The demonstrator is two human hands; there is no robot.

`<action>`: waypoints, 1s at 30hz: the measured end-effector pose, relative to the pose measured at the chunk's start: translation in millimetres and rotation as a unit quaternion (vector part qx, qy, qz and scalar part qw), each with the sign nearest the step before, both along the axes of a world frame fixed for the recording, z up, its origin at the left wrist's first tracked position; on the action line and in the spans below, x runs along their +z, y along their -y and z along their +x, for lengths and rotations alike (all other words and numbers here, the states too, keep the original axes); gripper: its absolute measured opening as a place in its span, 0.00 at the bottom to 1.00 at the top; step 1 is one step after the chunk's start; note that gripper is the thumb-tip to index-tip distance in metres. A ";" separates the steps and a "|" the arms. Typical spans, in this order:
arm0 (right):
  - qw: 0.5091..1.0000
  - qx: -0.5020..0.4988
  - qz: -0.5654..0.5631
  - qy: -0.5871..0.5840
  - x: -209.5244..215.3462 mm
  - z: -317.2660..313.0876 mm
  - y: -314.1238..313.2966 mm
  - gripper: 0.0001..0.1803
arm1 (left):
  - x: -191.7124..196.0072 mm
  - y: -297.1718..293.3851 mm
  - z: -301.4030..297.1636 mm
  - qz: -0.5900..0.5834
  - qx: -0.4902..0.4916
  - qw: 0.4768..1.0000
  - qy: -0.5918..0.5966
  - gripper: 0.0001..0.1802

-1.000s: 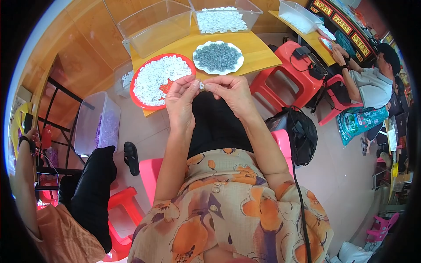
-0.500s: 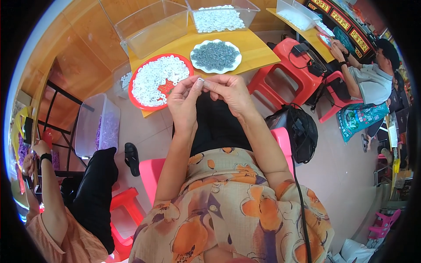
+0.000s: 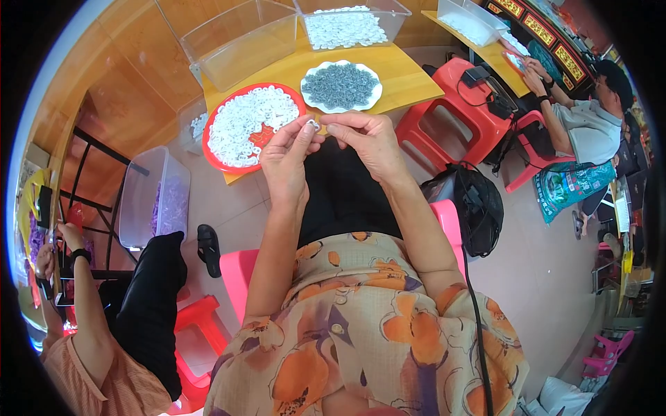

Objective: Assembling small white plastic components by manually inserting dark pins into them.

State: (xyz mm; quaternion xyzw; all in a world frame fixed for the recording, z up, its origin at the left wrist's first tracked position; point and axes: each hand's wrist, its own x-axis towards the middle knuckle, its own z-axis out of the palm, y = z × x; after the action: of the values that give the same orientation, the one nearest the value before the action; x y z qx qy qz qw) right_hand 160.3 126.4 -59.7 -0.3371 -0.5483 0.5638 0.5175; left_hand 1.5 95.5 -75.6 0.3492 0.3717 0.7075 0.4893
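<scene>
Pinched in the fingertips of my left hand (image 3: 288, 163) is a small white ring-shaped piece (image 3: 314, 126). My right hand (image 3: 371, 147) is closed just beside it, thumb against forefinger; whether a tiny part sits between them is too small to tell. Both hands are raised in front of the table's near edge. Left of them lies a red round tray (image 3: 300, 104) heaped with white ring-shaped pieces (image 3: 243, 128), its patterned bottom partly bare. Just beyond my hands, a white scalloped plate (image 3: 375, 97) bears a pile of small grey translucent pieces (image 3: 340, 84).
On the wooden table (image 3: 406, 76) stand one clear bin (image 3: 239, 45) and another bin (image 3: 399, 21) of white pieces. Red stools (image 3: 451, 132) and a black bag (image 3: 475, 208) are to the right. Co-workers sit at left (image 3: 104, 347) and far right (image 3: 586, 128).
My hands have drawn slightly apart, the right one shifting a little to the right. The white ring-shaped piece now shows more plainly in my left fingertips.
</scene>
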 end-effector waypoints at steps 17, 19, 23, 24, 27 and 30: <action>0.986 -0.072 0.129 0.080 7.6 4.2 3.6 0.18 | -0.1 0.7 7.1 -0.002 -0.023 0.999 -0.024 0.14; 0.986 -0.073 0.131 0.075 9.6 3.8 4.5 0.18 | 0.2 0.8 7.8 -0.003 -0.025 0.999 -0.023 0.14; 0.985 -0.077 0.132 0.085 9.8 6.4 4.8 0.18 | -0.8 0.3 8.9 -0.003 -0.020 0.999 -0.033 0.14; 0.985 -0.079 0.132 0.084 10.4 6.5 5.2 0.18 | -0.9 0.1 9.1 -0.002 -0.018 0.999 -0.036 0.14; 0.983 -0.082 0.135 0.095 11.6 7.2 6.4 0.19 | -4.4 -0.6 9.4 0.010 -0.010 0.999 -0.053 0.14; 0.979 -0.090 0.145 0.107 13.0 7.8 7.3 0.19 | -2.5 -0.4 10.9 0.021 0.002 0.996 -0.081 0.14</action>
State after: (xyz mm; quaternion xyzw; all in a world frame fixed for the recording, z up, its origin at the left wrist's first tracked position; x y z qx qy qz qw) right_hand 168.1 119.1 -46.6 -0.3644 -0.6441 0.3901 0.5478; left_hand 12.4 95.9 -78.1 0.4150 0.3956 0.6857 0.4484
